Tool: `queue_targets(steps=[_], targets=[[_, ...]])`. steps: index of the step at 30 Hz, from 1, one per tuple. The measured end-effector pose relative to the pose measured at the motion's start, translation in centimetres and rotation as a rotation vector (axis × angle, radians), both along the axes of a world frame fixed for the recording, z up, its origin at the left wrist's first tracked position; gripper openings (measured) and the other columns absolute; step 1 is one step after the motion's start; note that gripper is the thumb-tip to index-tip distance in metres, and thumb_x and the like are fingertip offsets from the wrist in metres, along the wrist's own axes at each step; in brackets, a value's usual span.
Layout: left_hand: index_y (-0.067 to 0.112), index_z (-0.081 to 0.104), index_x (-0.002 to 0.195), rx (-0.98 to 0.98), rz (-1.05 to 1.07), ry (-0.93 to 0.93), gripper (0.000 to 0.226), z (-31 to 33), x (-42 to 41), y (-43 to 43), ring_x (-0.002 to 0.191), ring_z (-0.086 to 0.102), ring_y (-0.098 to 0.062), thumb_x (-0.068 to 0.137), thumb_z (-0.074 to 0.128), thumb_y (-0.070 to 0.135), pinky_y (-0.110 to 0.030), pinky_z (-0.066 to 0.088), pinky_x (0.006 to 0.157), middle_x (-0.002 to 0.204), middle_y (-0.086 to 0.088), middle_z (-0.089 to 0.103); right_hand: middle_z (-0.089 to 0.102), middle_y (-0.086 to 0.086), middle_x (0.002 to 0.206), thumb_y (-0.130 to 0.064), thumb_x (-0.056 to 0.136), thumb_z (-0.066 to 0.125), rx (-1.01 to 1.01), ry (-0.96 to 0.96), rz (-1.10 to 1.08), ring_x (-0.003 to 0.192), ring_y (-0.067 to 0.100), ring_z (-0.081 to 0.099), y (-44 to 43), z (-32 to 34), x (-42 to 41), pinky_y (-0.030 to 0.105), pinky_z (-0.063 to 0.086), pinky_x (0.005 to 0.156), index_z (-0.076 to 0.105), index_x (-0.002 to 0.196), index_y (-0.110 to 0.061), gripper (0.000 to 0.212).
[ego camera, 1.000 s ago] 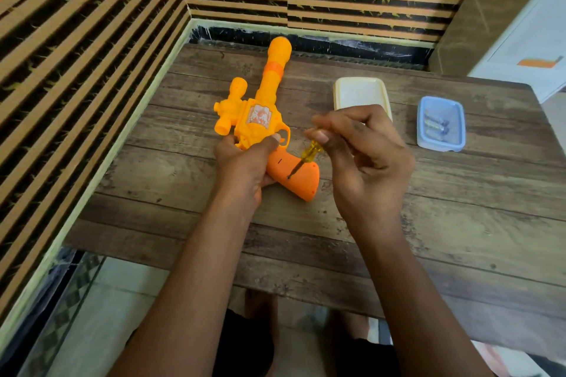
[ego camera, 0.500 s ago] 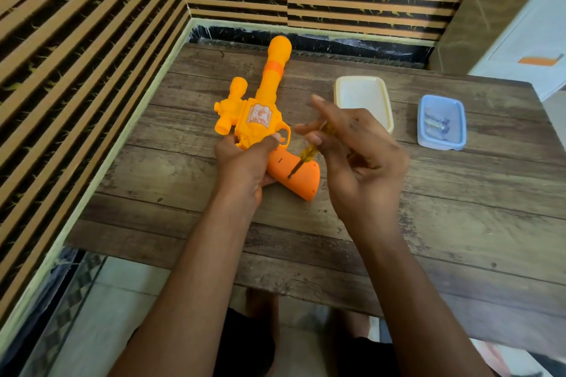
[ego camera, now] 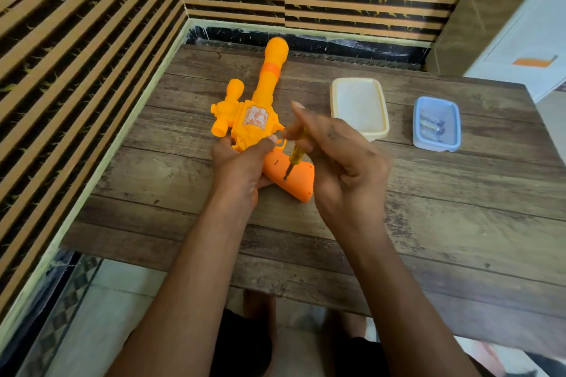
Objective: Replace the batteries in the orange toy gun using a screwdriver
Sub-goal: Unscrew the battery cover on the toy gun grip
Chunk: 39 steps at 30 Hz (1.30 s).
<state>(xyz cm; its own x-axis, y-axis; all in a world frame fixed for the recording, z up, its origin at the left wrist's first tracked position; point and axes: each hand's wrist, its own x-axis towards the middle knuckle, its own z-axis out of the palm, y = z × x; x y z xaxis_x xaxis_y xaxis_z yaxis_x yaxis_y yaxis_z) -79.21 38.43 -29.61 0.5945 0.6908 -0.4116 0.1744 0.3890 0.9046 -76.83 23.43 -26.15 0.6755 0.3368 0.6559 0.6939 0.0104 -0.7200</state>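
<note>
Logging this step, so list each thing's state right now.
orange toy gun: flat on the table, grip cover still on.
screwdriver: tilted, tip on the grip.
left hand: gripping the gun.
right hand: holding the screwdriver.
cream container: lidded.
blue container: open, holding batteries.

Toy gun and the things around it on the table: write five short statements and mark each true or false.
1. The left hand holds the toy gun by its body. True.
2. The screwdriver is in the right hand, tip on the gun's handle. True.
3. The blue box is empty. False: small items lie inside, too blurred to name.
4. The cream box lies right of the blue box. False: it lies between the gun and the blue box.
5. The gun's barrel points toward the person. False: it points away, toward the wall.
</note>
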Motion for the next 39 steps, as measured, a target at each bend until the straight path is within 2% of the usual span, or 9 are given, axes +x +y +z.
queue_targets(steps=[6,11,16,19,23,29,32,35,39], targets=[[0.015,0.072,0.123,-0.001,0.013,-0.002,0.049,-0.3,0.0,0.3,0.1,0.078,-0.031,0.077,0.087,0.005,-0.062,0.063,0.069,0.111,-0.011,0.079,0.057,0.016,0.101,0.003,0.093,0.074,0.049,0.071,-0.012,0.09,0.036,0.071,0.1,-0.2,0.1,0.049,0.058,0.073,0.074,0.122,-0.002,0.03],[0.019,0.07,0.125,-0.005,-0.003,-0.009,0.058,-0.2,0.0,0.2,0.1,0.078,-0.032,0.07,0.087,0.014,-0.065,0.062,0.07,0.113,-0.01,0.079,0.069,0.016,0.105,0.01,0.095,0.065,0.036,0.095,0.065,0.099,0.03,0.073,-0.1,-0.1,0.2,0.052,0.059,0.08,0.068,0.131,0.0,0.038],[0.017,0.07,0.126,0.008,0.005,-0.011,0.051,-0.1,0.0,0.1,0.101,0.077,-0.032,0.079,0.087,0.007,-0.061,0.064,0.069,0.115,-0.011,0.078,0.068,0.014,0.107,0.001,0.094,0.073,0.052,0.155,0.062,0.102,0.025,0.07,-0.3,0.3,0.3,0.036,0.059,0.078,0.076,0.117,-0.001,0.022],[0.017,0.069,0.126,0.015,0.021,0.014,0.048,-0.2,0.1,0.2,0.099,0.077,-0.033,0.081,0.086,0.01,-0.054,0.065,0.065,0.115,-0.011,0.077,0.07,0.015,0.102,0.004,0.093,0.073,0.078,0.154,0.017,0.099,0.026,0.07,-0.4,0.1,0.7,0.048,0.058,0.079,0.077,0.109,0.001,0.017],[0.016,0.07,0.124,0.016,0.024,0.016,0.044,-0.2,0.1,0.1,0.098,0.077,-0.033,0.084,0.084,0.01,-0.053,0.065,0.065,0.112,-0.011,0.078,0.075,0.015,0.11,0.01,0.097,0.063,0.076,0.203,0.123,0.107,0.028,0.073,-0.6,0.2,0.7,0.054,0.058,0.091,0.072,0.122,0.0,0.029],[0.016,0.07,0.124,0.007,0.01,0.014,0.051,0.0,0.0,0.2,0.099,0.077,-0.031,0.078,0.089,0.009,-0.061,0.064,0.069,0.114,-0.011,0.078,0.069,0.017,0.101,0.004,0.092,0.073,0.086,0.229,0.099,0.099,0.03,0.07,-0.4,0.4,0.5,0.052,0.057,0.078,0.078,0.11,0.0,0.018],[0.016,0.07,0.124,0.001,0.014,0.014,0.05,0.0,0.0,0.1,0.099,0.077,-0.033,0.077,0.086,0.013,-0.059,0.064,0.068,0.113,-0.013,0.078,0.073,0.015,0.101,0.01,0.095,0.067,0.042,0.181,0.117,0.1,0.028,0.071,-0.5,0.5,0.6,0.051,0.057,0.084,0.076,0.115,-0.001,0.025],[0.016,0.069,0.125,-0.002,0.021,0.025,0.045,0.1,0.1,0.1,0.1,0.077,-0.033,0.083,0.085,0.01,-0.058,0.064,0.07,0.114,-0.012,0.077,0.074,0.011,0.108,0.008,0.097,0.063,0.028,0.211,0.147,0.106,0.021,0.071,-0.8,0.7,0.4,0.038,0.057,0.09,0.074,0.118,-0.002,0.026],[0.013,0.071,0.124,-0.011,0.006,0.011,0.048,0.1,0.0,0.2,0.1,0.077,-0.032,0.079,0.087,0.007,-0.06,0.064,0.07,0.113,-0.012,0.078,0.066,0.016,0.106,0.001,0.093,0.074,0.047,0.231,0.102,0.101,0.024,0.067,-0.5,0.6,0.3,0.043,0.058,0.076,0.077,0.109,0.0,0.017]])
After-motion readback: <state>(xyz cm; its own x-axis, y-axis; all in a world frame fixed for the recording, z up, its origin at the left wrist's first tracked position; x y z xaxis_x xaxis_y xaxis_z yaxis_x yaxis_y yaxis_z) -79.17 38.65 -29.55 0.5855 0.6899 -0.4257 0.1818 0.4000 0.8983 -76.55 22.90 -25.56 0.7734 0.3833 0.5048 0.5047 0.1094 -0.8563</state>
